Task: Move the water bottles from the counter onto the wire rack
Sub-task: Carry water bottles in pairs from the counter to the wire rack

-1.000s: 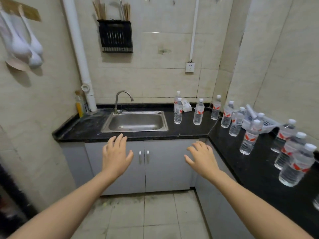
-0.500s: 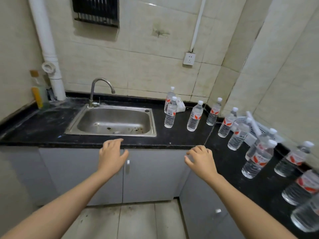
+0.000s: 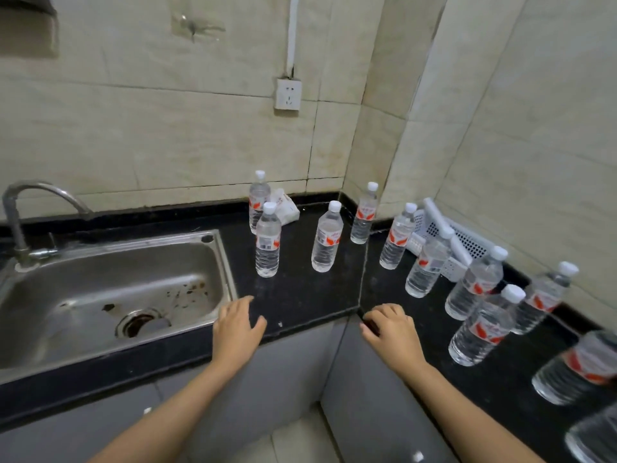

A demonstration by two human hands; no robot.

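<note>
Left hand (image 3: 235, 324): palm down, fingers loosely spread, grasping nothing, over the front edge of the black stone counter (image 3: 300, 295), just right of the stainless steel sink (image 3: 100, 289).

Right hand (image 3: 392, 330): palm down, fingers slightly curled, also empty, at the inner corner of the counter. Contact with the edge cannot be confirmed for either hand.

Clear plastic water bottles (image 3: 267, 245) with white caps and red-and-white labels: eleven counted, all upright on the counter, none touched. Four stand at 12 to 1 o'clock from the left hand. The remainder run from 1 to 4 o'clock from the right hand along the side wall, the last two blurred and cut by the frame.

A white perforated plastic basket (image 3: 467, 242) sits at 2 o'clock from the right hand, behind the bottles against the wall. A curved metal tap (image 3: 20, 222) stands at 10 o'clock from the left hand. A white wall socket (image 3: 288, 94) is mounted at 12 o'clock, high on the tiles.
</note>
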